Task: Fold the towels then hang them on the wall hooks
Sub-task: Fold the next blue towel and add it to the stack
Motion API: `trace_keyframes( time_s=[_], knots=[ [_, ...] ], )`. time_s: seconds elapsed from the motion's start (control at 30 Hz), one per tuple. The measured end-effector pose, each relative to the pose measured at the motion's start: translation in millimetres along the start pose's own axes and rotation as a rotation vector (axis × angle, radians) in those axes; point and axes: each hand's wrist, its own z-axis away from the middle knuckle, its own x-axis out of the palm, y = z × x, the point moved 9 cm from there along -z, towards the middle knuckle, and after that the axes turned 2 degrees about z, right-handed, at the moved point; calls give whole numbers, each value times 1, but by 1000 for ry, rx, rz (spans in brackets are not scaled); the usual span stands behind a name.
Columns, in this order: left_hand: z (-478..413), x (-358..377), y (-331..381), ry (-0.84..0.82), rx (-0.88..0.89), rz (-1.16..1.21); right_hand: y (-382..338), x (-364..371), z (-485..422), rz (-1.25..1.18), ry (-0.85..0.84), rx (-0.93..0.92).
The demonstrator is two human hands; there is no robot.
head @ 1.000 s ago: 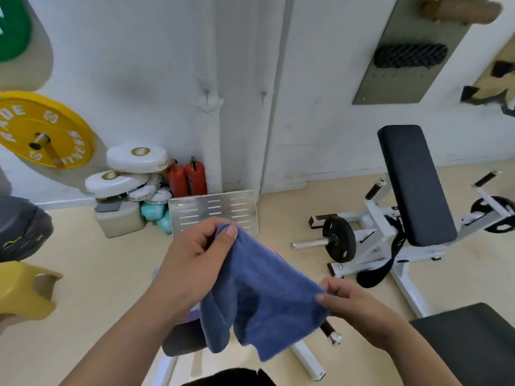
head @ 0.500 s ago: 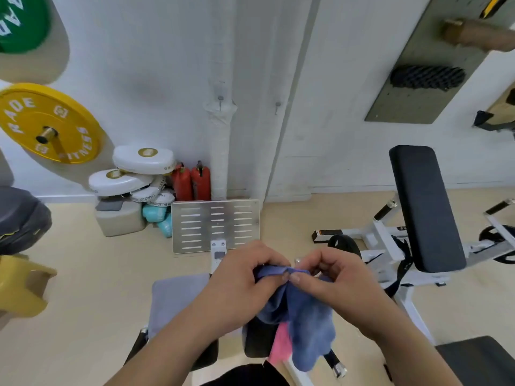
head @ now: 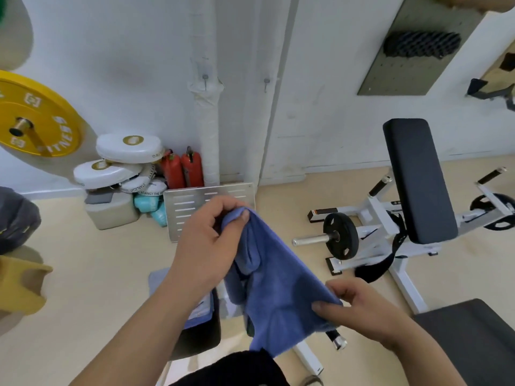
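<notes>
Status: blue towel [head: 278, 288] is in mid-air betw. both hands, above the black pad [head: 195, 341] of a bench, not resting on it. L hand [head: 206, 246] pinches the top corner betw. thumb + curled fingers. R hand [head: 359, 307] grips the lower-R edge, thumb on top, fingers curled round the cloth. Cloth sags in doubled layers betw. the two grips, so judged mid-fold, not finished.

Wall hooks [head: 205, 79] x2 on the wall ahead, both bare: nothing hung yet. 2nd cloth [head: 157, 278], grey-lilac, lies at the pad's L edge under the L forearm; prob. another towel waiting. Est. early stage. Left to do: finish fold, hang, repeat.

Unclear:
- No. of layers in blue towel.
- Its bottom hem is cut off by dark fabric [head: 237, 369] at frame bottom.
- R fingertips are hidden behind the cloth.
- 2nd cloth is mostly covered by the forearm; folded or not, cannot tell.
- Hooks are small, shape hard to read.
</notes>
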Motion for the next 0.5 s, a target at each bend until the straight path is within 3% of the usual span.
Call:
trace_keyframes(
  time_s=[0.13, 0.27, 0.4, 0.5],
  knots=[
    [-1, -1, -20, -102, -58, -31, 5, -18, 9, -199, 247, 21],
    [23, 34, -22, -328, 7, -150, -16, -29, 14, -171, 468, -29],
    [45, 69, -24, -446, 1, -135, -60, -14, 13, -76, 375, -159],
    [52, 81, -23, -522, -1, -115, -70, -5, 16, -156, 353, -187]
  ],
)
